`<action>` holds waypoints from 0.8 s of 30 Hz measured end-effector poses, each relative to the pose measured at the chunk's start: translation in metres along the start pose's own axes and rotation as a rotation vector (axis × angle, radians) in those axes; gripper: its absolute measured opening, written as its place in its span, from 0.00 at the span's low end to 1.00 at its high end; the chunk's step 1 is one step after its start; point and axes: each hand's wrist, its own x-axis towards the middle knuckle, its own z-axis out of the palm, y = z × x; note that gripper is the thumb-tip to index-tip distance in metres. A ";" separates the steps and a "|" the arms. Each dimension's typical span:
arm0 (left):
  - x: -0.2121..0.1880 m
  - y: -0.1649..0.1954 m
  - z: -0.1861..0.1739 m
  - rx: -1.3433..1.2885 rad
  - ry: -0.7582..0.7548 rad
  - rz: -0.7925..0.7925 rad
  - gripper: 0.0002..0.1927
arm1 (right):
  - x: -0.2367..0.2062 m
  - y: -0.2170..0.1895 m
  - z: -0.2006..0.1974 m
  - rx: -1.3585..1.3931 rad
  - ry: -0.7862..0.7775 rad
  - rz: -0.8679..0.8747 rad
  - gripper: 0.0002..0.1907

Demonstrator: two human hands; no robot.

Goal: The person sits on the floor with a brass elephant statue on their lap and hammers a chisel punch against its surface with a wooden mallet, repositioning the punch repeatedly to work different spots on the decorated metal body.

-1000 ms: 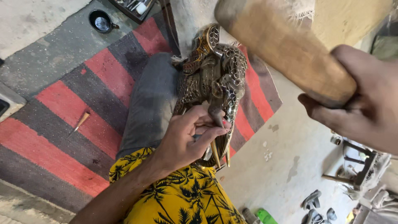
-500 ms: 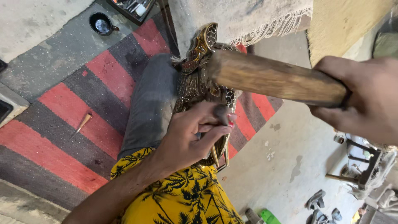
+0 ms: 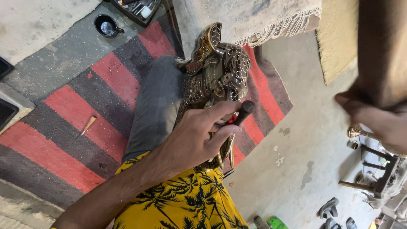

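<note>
Head view, looking down at the lap. Left hand (image 3: 193,140) curled tight around a short dark punch tool (image 3: 243,111), thumb stretched over the top, fingers together. Tool tip hidden behind the fingers, pressed against the shiny ornate metal elephant-shaped figure (image 3: 216,72). Long axis of the tool slanted, dark butt end pointing up and to the right, out of the fist. Figure resting on a grey padded cushion (image 3: 154,106), directly above and touching the left hand, so clearly nearer to this hand.

Right hand (image 3: 377,121) far at the right edge, well apart from the figure, clamped around a thick brown wooden mallet handle (image 3: 381,51); blurred, mallet head out of view. From this hand, the tool's butt end lying to the left and a little lower.

Counted: one figure, one punch in the hand, one mallet, one cushion. Also one small wooden-handled tool (image 3: 86,128) lying alone on the red and grey striped rug (image 3: 63,110), and one small black round dish (image 3: 106,26) at the top. Yellow palm-print shirt (image 3: 186,203) below.
</note>
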 end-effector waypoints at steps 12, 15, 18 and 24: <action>0.011 0.002 -0.009 0.241 -0.133 0.009 0.19 | -0.029 -0.029 0.007 -0.189 -0.009 0.036 0.20; 0.015 0.001 -0.010 0.227 -0.118 0.286 0.21 | -0.033 -0.011 0.025 -0.129 0.103 -0.154 0.10; 0.022 0.001 -0.009 0.278 -0.183 0.305 0.20 | -0.049 0.008 0.037 -0.023 0.172 -0.127 0.17; 0.037 0.009 -0.015 0.336 -0.406 0.133 0.23 | -0.072 0.021 0.070 0.635 0.209 -0.037 0.06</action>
